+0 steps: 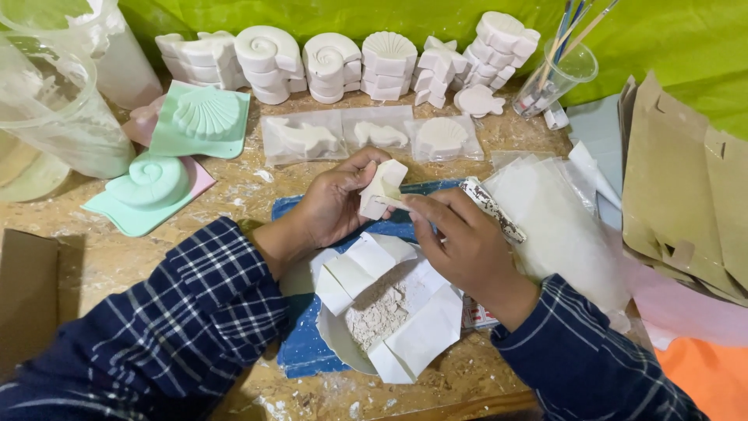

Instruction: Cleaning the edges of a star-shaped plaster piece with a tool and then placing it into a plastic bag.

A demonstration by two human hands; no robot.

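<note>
The worktop (234, 195), speckled with white dust, runs under both hands, with a green cloth (686, 47) hanging beyond them. Well off to the left of the left hand stand clear tubs (54, 117), and to the right of the right hand lie tan card sheets (686, 203) and a stack of clear bags (561, 226). Directly below the hands a blue cloth (312, 351) carries a white dish (335, 331) holding paper (425, 327) with a heap of white powder (378, 316). Left of the left hand sit two mint moulds (152, 187), one spiral and one scallop. Past the fingers, a row of white casts (343, 58) lines the cloth, and nearer lie three bagged casts (374, 134). A cup of brushes (553, 74) stands beyond the right hand. The left hand (335, 204) is closed round a small white cast (382, 189), holding it up above the dish, thumb and fingers gripping its far side. The right hand (460, 242) is closed on a dusty tool (491, 209), its grip pinching the handle while the tip meets the cast's near edge.
</note>
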